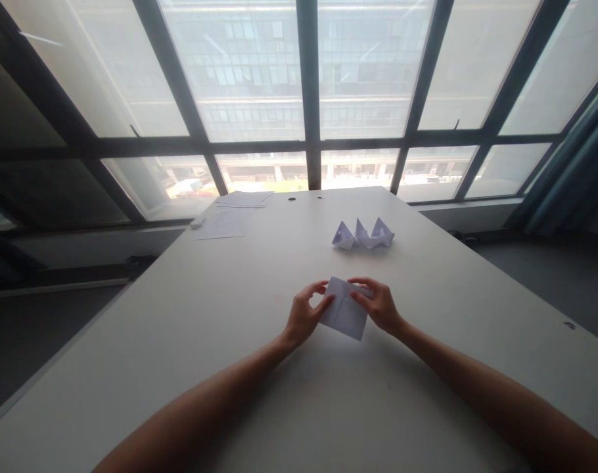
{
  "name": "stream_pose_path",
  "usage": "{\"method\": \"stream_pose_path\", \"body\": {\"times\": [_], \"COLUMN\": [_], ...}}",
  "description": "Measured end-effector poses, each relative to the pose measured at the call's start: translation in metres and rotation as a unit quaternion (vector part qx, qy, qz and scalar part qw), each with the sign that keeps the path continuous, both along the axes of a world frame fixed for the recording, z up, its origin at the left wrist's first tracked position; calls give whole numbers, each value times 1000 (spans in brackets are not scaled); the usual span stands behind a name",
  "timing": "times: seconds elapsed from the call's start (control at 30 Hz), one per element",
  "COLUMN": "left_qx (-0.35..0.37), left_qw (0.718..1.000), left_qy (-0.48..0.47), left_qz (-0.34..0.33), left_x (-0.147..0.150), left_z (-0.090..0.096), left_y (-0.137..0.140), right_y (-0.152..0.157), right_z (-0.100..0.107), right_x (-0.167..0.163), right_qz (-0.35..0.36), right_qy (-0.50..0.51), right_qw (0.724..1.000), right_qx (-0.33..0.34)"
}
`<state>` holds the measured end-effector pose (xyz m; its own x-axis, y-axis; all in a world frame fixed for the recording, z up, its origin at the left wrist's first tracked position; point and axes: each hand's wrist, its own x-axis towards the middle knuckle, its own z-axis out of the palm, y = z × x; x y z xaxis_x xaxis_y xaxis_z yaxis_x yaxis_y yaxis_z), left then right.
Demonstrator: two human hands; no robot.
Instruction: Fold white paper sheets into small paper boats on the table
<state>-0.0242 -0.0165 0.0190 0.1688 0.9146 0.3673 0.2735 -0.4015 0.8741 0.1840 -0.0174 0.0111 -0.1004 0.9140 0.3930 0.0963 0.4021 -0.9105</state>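
Observation:
A folded sheet of white paper (347, 316), roughly square with a crease line running down its face, is held tilted between both hands over the white table. My left hand (303, 312) pinches its left edge between thumb and fingers. Opposite, my right hand (380, 305) grips the upper right edge, thumb on the near face and fingers behind. Parts of the fingertips are hidden by the paper. Beyond the hands stand folded paper boats: one boat (344, 236) on the left, and more folded paper (376, 234) close beside it on the right.
Flat paper sheets (225, 223) lie at the table's far left, with a small white object (196, 223) by them. The long white table (205, 328) reaches toward large windows. Small dark holes (292, 199) mark its far end. A blue curtain (565, 177) hangs at right.

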Motion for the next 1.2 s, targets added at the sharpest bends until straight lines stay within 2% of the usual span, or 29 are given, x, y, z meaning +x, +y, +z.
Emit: {"method": "stream_pose_path", "body": {"times": [0.07, 0.17, 0.23, 0.33, 0.47, 0.53, 0.63, 0.7, 0.77, 0.9, 1.07, 1.2], "left_qx": [-71, -174, -219, -256, -259, -267, -275, -270, -267, -266, -260, -243], "left_qw": [995, 967, 950, 939, 937, 934, 933, 935, 936, 940, 941, 949], "left_qy": [-38, -136, -175, -191, -190, -187, -182, -186, -189, -181, -163, -147], "left_qz": [-54, -127, -137, -131, -137, -148, -143, -134, -130, -117, -144, -140], "left_x": [0, 0, -1, -2, -3, -3, -2, -2, -1, 0, 0, 1], "left_z": [-1, -3, -6, -10, -12, -10, -7, -6, -5, -5, -3, -2], "left_y": [1, 3, 4, 6, 6, 5, 3, 3, 2, 1, 0, -1], "right_y": [1, 1, 1, 1, 1, 1, 0, 0, -2, -4, -5, -6], "right_z": [-1, -3, -5, -8, -10, -10, -8, -6, -5, -5, -4, -3], "right_x": [0, 0, 0, 0, -1, -1, -1, -1, -2, -6, -10, -12], "right_qz": [35, 59, 63, 59, 48, 31, -41, -83, -92, -78, -71, -64], "right_qy": [7, 8, 5, 1, -20, -49, -129, -195, -252, -287, -252, -225], "right_qw": [999, 996, 995, 996, 998, 998, 984, 956, 932, 921, 937, 950], "right_qx": [-39, -72, -77, -68, -46, -13, 117, 204, 245, 253, 233, 205]}}
